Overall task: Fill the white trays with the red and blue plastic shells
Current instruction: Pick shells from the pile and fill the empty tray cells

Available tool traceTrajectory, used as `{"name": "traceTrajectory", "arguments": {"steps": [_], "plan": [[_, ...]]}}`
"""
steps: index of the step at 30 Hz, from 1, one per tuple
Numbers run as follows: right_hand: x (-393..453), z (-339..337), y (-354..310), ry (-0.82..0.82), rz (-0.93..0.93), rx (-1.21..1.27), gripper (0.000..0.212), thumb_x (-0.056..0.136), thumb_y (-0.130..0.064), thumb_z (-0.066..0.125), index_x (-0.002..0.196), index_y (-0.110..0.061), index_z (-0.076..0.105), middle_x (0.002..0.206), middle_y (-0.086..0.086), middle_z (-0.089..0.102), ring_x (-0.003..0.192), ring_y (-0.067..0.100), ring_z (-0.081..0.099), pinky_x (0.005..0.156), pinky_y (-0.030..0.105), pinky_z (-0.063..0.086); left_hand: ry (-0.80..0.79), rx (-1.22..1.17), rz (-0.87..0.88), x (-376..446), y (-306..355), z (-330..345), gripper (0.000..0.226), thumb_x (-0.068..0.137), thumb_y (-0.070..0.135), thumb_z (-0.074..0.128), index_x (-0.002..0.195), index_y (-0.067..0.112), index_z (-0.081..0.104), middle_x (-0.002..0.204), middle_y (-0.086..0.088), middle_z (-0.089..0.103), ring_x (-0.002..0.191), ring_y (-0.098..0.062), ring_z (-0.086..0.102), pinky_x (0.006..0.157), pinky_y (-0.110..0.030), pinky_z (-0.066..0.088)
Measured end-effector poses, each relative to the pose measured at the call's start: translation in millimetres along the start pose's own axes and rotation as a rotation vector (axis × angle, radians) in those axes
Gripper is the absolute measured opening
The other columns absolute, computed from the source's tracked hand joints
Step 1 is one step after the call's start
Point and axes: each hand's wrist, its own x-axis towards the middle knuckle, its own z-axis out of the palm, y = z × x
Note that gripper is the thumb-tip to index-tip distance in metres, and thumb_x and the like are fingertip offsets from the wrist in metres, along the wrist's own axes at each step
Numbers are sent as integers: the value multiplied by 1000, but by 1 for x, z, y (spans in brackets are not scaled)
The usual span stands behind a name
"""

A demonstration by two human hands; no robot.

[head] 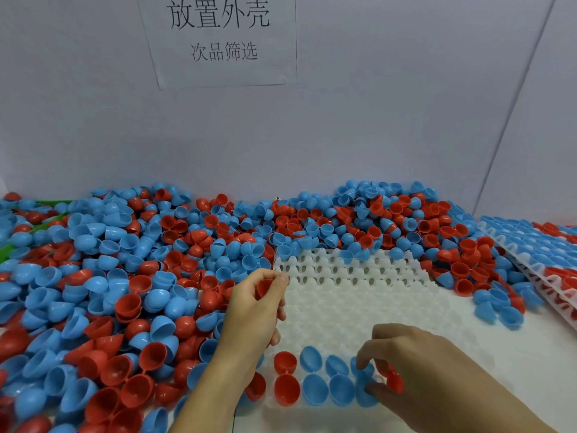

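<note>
Partly hidden, red shell (pixel 394 380) behind right hand (pixel 415 367) fingers (pixel 363 357), tray (pixel 359 295) edge buried.

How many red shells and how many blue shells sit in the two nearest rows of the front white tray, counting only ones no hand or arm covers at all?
Red shells: 2
Blue shells: 4
Total: 6, side by side in the white tray.

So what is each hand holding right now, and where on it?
The left hand grips a red shell around its rim. The right hand pinches another red shell by its edge over the white tray.
</note>
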Motion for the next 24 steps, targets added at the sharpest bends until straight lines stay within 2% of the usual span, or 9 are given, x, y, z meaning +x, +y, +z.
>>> {"name": "traceTrajectory", "arguments": {"steps": [6,11,17,21,24], "plan": [[3,4,-2,30,-44,-30,33,95,-44,61,127,-38,59,122,-24,52,105,1,52,75,9,40,-7,0,2,0,1,1,23,98,24,63,76,25,70,60,-2,55,45,-4,47,38,-22,37],[3,2,2,61,-65,-22,29,97,-41,58,126,-39,60,119,-24,55,104,1,52,86,16,45,-5,-2,-8,-1,1,0,23,98,24,63,76,25,70,62,-3,55,45,-4,47,38,-23,37],[7,0,-7,99,-111,40,30,96,-47,57,125,-41,61,116,-27,55,103,-1,52,82,15,44,-3,5,-9,-1,1,0,16,98,23,63,84,19,70,62,-4,55,45,-4,47,38,-23,37],[14,7,-14,74,-161,34,34,96,-46,59,129,-37,60,119,-23,57,104,-1,50,88,16,43,-7,13,-6,-2,1,1,16,99,23,62,84,20,70,62,-3,55,45,-4,48,39,-23,37],[17,9,-14,70,-167,36,34,96,-44,60,129,-37,60,119,-22,57,102,0,50,85,16,42,-15,12,-1,-2,1,0,20,99,24,62,80,25,70,61,-2,56,46,-5,49,38,-22,38]]}}
